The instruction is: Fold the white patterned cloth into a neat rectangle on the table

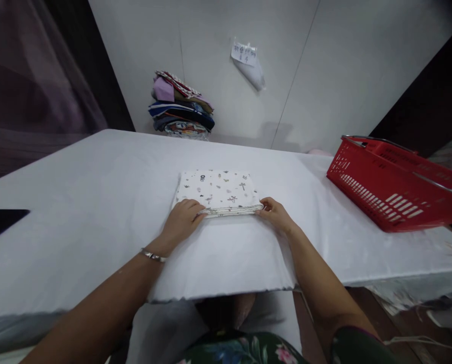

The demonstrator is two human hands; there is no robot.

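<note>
Well left of the cloth, on the same white table: a black slab, cut off by the view's edge. Behind the cloth and to its left, by the wall: a stack of folded fabrics. At the cloth's near left corner: left hand, thumb and fingers clamped on the layered edge. Next, the cloth itself, printed, flat on the table, thick fold toward the near side. Seemingly at the step of squaring that fold; likely calling for an even hold on both corners, without letting layers slip. Beyond the cloth, on the wall: a clear pouch with a written sheet. At the cloth's near right corner: right hand, thumb and fingertips pinched on the same edge. Right of the cloth, well apart: a slotted red basket, contents hidden behind its side; cannot tell whether full or empty
</note>
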